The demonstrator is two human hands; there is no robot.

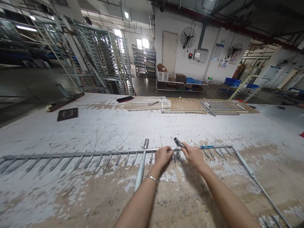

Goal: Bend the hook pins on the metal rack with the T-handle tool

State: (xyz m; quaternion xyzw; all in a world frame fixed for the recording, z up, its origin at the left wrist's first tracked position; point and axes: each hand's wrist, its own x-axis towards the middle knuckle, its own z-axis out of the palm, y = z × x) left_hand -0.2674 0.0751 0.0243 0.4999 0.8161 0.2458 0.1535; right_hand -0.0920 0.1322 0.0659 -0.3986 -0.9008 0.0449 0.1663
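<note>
A long grey metal frame [95, 154] with a row of short hooks lies across the worktable. My left hand [163, 155] is closed on the frame's bar near the middle, its fingertips pinched at the bar. My right hand [193, 155] is wrapped round a short metal tube [178, 142], whose hollow end points up and to the left above the bar. Between the hands, a few hooks hang from the bar. Left of my left hand, a thicker grey tube [140, 171] crosses the frame. Blue material [207, 147] is on the bar right of my right hand.
The worn worktable [111, 129] has a phone [124, 99], a dark flat plate [67, 114] and a wrench-like tool [154, 103] farther back. A second hooked frame [185, 112] lies on boards at the far edge. Racks [102, 57] stand behind on the left.
</note>
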